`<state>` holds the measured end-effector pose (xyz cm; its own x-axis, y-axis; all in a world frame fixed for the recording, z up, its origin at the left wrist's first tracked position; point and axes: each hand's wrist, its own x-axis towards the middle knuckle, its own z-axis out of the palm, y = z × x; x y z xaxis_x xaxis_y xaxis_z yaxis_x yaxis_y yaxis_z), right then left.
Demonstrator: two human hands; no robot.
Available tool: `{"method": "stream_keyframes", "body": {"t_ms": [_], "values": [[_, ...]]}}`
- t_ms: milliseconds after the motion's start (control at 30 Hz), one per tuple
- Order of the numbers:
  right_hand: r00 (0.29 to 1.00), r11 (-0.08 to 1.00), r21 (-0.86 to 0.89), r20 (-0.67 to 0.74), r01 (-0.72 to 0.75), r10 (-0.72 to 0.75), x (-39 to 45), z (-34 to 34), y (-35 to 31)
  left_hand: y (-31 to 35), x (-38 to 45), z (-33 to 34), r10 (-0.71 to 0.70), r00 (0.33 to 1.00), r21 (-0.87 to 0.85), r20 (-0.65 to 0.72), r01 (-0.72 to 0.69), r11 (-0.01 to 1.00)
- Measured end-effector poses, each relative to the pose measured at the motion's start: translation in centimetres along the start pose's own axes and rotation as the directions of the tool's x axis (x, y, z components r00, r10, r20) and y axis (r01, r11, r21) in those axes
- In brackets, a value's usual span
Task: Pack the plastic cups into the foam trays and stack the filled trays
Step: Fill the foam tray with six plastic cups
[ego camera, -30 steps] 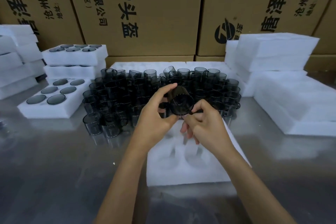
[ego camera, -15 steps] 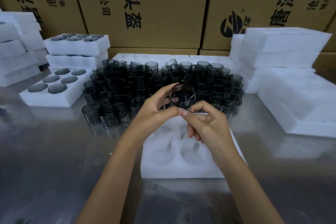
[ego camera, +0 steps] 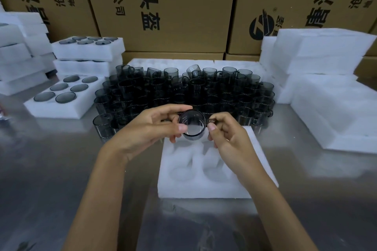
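Note:
A smoky grey plastic cup (ego camera: pixel 192 124) hangs over the far end of a white foam tray (ego camera: pixel 206 186), its open mouth turned towards me. My left hand (ego camera: pixel 146 128) grips its body with thumb and fingers. My right hand (ego camera: pixel 228 136) pinches its small handle on the right. The tray lies in front of me with its visible round pockets holding nothing. A crowd of several more grey cups (ego camera: pixel 183 91) stands just beyond the tray.
A filled foam tray (ego camera: pixel 61 108) lies at the left, with a stack of filled trays (ego camera: pixel 87 53) behind it. Plain foam pieces (ego camera: pixel 326 91) pile up at the right. Cardboard boxes (ego camera: pixel 173 6) wall off the back. The steel table (ego camera: pixel 61 169) reflects light.
The cup has come down and nearer to me, over the tray's far end. My right hand now pinches the handle at the cup's right side instead of below it.

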<state>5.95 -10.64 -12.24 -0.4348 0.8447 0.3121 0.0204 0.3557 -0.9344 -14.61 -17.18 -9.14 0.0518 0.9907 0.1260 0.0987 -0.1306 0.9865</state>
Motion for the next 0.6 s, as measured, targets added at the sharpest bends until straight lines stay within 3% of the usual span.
{"method": "stream_keyframes", "body": {"t_ms": [233,433,533,600], "values": [[0.987,0.998,-0.051,0.161,0.02,-0.011,-0.5,0.2,-0.4,-0.1,0.1,0.5,-0.052,0.989,0.122,-0.142,0.07,0.99],[0.943,0.974,-0.217,0.334,0.062,0.015,-0.9,0.1,-0.5,-0.3,0.7,1.0,0.003,0.967,0.096,-0.253,0.022,0.995],[0.934,0.917,-0.374,0.358,0.137,0.006,-1.0,0.6,-0.5,-0.6,1.3,1.6,0.029,0.959,0.12,-0.281,0.005,0.993],[0.941,0.879,-0.436,0.335,0.193,-0.041,-1.2,1.0,-0.5,-0.7,1.7,1.9,0.066,0.918,0.157,-0.391,-0.004,0.988]]}}
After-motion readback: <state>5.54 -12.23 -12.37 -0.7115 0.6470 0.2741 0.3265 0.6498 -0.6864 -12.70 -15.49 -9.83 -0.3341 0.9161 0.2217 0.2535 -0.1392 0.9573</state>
